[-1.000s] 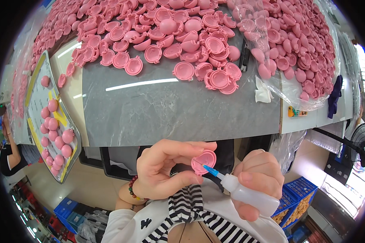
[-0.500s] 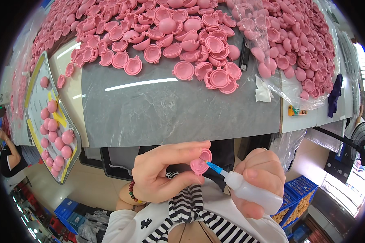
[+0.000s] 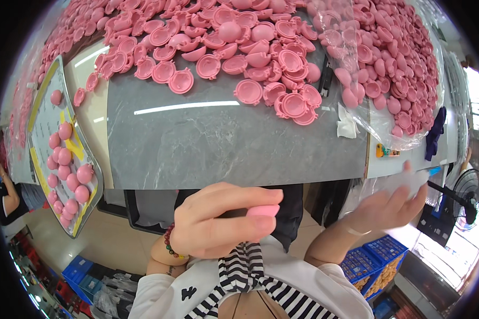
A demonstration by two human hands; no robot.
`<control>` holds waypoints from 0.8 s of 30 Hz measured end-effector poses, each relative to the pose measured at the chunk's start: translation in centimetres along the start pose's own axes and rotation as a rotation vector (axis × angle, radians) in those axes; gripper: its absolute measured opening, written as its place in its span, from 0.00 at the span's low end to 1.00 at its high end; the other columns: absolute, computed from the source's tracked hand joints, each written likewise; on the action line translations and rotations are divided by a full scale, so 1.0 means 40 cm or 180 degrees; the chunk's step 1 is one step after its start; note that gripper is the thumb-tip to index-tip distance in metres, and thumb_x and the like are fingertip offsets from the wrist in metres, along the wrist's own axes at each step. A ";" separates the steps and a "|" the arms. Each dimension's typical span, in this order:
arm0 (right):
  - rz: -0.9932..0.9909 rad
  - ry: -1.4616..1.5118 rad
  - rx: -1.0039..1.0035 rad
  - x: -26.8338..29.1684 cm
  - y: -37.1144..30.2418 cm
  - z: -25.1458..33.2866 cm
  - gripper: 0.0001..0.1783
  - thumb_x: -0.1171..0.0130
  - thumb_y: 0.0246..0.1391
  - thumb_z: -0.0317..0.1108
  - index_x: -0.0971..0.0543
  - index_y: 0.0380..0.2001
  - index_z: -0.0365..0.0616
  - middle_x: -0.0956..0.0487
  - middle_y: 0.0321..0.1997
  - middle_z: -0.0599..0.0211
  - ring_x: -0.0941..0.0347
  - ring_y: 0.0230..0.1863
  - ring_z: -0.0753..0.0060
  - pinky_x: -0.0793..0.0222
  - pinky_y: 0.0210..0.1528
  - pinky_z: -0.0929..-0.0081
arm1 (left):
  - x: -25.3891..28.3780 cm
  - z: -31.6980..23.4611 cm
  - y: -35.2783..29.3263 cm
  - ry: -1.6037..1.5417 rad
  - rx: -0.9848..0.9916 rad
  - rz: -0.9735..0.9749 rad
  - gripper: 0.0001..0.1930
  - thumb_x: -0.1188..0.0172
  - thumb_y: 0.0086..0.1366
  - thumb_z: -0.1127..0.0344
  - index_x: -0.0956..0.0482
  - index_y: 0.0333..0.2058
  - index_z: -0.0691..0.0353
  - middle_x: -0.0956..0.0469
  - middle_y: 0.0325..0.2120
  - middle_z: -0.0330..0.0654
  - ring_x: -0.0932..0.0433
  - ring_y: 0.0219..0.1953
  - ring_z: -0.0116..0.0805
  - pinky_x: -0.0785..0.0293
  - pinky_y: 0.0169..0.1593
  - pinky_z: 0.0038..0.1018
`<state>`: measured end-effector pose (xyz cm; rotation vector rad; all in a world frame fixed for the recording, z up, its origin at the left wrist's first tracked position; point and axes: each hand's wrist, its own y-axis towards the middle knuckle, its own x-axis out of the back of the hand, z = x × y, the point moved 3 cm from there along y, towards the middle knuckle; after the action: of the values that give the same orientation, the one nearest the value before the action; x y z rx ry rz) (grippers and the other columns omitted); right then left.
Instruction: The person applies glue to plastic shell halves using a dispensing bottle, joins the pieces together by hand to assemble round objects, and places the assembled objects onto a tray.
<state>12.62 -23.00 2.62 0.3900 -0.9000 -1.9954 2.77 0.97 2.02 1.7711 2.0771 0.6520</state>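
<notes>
Pink plastic shell [image 3: 263,211] pinched by left hand [image 3: 213,219]; blurred right hand [image 3: 393,207], grip unclear; nine o'clock, pink balls [image 3: 84,174] closed; twelve, pink half-shells [image 3: 182,81] unjoined.

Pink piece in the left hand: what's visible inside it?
Only a smooth strip of the pink piece shows, between thumb and forefinger of the left hand; the inside can't be seen, covered or turned away.

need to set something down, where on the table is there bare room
Widest: the grey tabletop, between the scattered pink half shells and its near edge. A narrower cream strip is bare between it and the tray. Crowded: the far side, strewn with shells, and the far right, where a heap lies in clear plastic.
</notes>
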 end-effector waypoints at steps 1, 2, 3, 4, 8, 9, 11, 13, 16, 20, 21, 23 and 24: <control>0.0115 -0.0318 -0.0288 0.016 0.037 -0.042 0.17 0.53 0.53 0.27 0.38 0.45 0.31 0.29 0.44 0.45 0.30 0.44 0.58 0.34 0.48 0.67 | 0.005 0.007 -0.006 -0.0354 0.0133 -0.0001 0.14 0.38 0.46 0.76 0.25 0.35 0.68 0.26 0.37 0.56 0.23 0.28 0.38 0.27 0.30 0.24; 0.0218 -0.0668 -0.0562 0.042 0.076 -0.091 0.18 0.51 0.52 0.24 0.39 0.45 0.31 0.29 0.46 0.44 0.30 0.44 0.61 0.34 0.48 0.69 | 0.005 0.023 -0.007 -0.0855 0.0335 0.0054 0.15 0.40 0.51 0.70 0.28 0.39 0.63 0.26 0.35 0.59 0.23 0.26 0.39 0.26 0.27 0.25; 0.0177 -0.0600 -0.0702 0.078 0.117 -0.138 0.19 0.49 0.50 0.24 0.39 0.45 0.31 0.28 0.44 0.46 0.30 0.44 0.64 0.34 0.47 0.72 | -0.001 0.036 0.003 -0.1389 0.0512 0.0136 0.15 0.42 0.56 0.65 0.30 0.43 0.58 0.27 0.33 0.62 0.23 0.24 0.39 0.25 0.24 0.26; 0.0160 -0.0495 -0.0865 0.104 0.140 -0.190 0.21 0.46 0.48 0.24 0.39 0.45 0.32 0.26 0.42 0.48 0.30 0.44 0.66 0.34 0.47 0.74 | -0.007 0.044 0.005 -0.1901 0.0535 0.0113 0.16 0.43 0.57 0.66 0.31 0.44 0.59 0.28 0.33 0.65 0.23 0.23 0.40 0.25 0.24 0.27; 0.0423 -0.0615 -0.1086 0.137 0.160 -0.289 0.24 0.40 0.44 0.24 0.38 0.44 0.33 0.26 0.41 0.52 0.30 0.42 0.70 0.33 0.43 0.78 | -0.040 0.061 -0.018 -0.3518 0.1250 -0.0028 0.18 0.45 0.58 0.65 0.35 0.48 0.58 0.30 0.36 0.65 0.23 0.25 0.41 0.24 0.25 0.27; 0.0442 -0.0601 -0.1078 0.129 0.160 -0.286 0.24 0.40 0.44 0.24 0.38 0.44 0.33 0.26 0.41 0.52 0.30 0.42 0.70 0.33 0.43 0.78 | -0.044 0.066 -0.021 -0.3511 0.1236 -0.0049 0.18 0.45 0.58 0.65 0.35 0.48 0.58 0.30 0.36 0.65 0.23 0.25 0.41 0.24 0.25 0.27; 0.0493 -0.0687 -0.0918 0.117 0.157 -0.275 0.25 0.40 0.43 0.24 0.38 0.44 0.34 0.27 0.41 0.55 0.31 0.41 0.71 0.33 0.42 0.77 | -0.055 0.068 -0.029 -0.4716 0.1290 -0.0047 0.23 0.49 0.60 0.70 0.41 0.53 0.69 0.32 0.44 0.65 0.24 0.33 0.33 0.27 0.38 0.26; 0.0085 -0.0969 -0.0448 0.129 0.157 -0.272 0.25 0.40 0.43 0.24 0.38 0.44 0.34 0.29 0.41 0.57 0.31 0.40 0.71 0.33 0.41 0.77 | -0.059 0.068 -0.024 -0.4725 0.1507 -0.0107 0.21 0.46 0.59 0.68 0.38 0.50 0.64 0.32 0.41 0.64 0.24 0.30 0.37 0.26 0.32 0.26; -0.0613 -0.1586 0.0396 0.146 0.159 -0.214 0.26 0.38 0.41 0.25 0.37 0.44 0.35 0.31 0.40 0.62 0.33 0.39 0.70 0.33 0.39 0.78 | -0.066 0.073 -0.021 -0.4704 0.1800 -0.0116 0.20 0.42 0.56 0.67 0.36 0.47 0.59 0.31 0.39 0.64 0.23 0.27 0.39 0.24 0.27 0.24; 0.1588 -0.1794 0.0937 -0.016 0.180 -0.090 0.17 0.40 0.41 0.26 0.28 0.38 0.39 0.28 0.41 0.65 0.34 0.41 0.73 0.36 0.37 0.78 | -0.072 0.067 -0.016 -0.4435 0.1550 -0.0007 0.22 0.42 0.55 0.71 0.37 0.48 0.66 0.33 0.45 0.62 0.26 0.39 0.33 0.26 0.40 0.25; 0.2127 -0.1531 0.0881 -0.088 0.162 -0.074 0.16 0.41 0.41 0.27 0.27 0.37 0.41 0.28 0.41 0.65 0.33 0.40 0.71 0.37 0.38 0.77 | -0.060 0.065 -0.029 -0.4261 0.1548 -0.0108 0.23 0.41 0.53 0.75 0.37 0.47 0.66 0.35 0.47 0.61 0.28 0.42 0.33 0.26 0.43 0.25; 0.2895 -0.1335 0.0695 -0.162 0.151 -0.066 0.15 0.42 0.41 0.28 0.26 0.37 0.43 0.28 0.41 0.63 0.33 0.39 0.67 0.38 0.40 0.74 | -0.056 0.058 -0.035 -0.3958 0.1582 -0.0102 0.23 0.42 0.52 0.77 0.38 0.47 0.66 0.35 0.47 0.61 0.28 0.43 0.33 0.26 0.43 0.25; 0.3150 -0.1325 0.0530 -0.176 0.151 -0.073 0.16 0.42 0.41 0.29 0.26 0.38 0.43 0.28 0.40 0.62 0.33 0.39 0.63 0.38 0.41 0.73 | -0.053 0.054 -0.034 -0.3588 0.1628 -0.0141 0.23 0.43 0.52 0.79 0.38 0.47 0.67 0.36 0.48 0.61 0.28 0.44 0.34 0.26 0.44 0.26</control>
<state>21.82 -20.55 4.51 -0.3610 -1.2066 -1.0857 3.11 -1.01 -0.61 1.6686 1.4677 -0.8198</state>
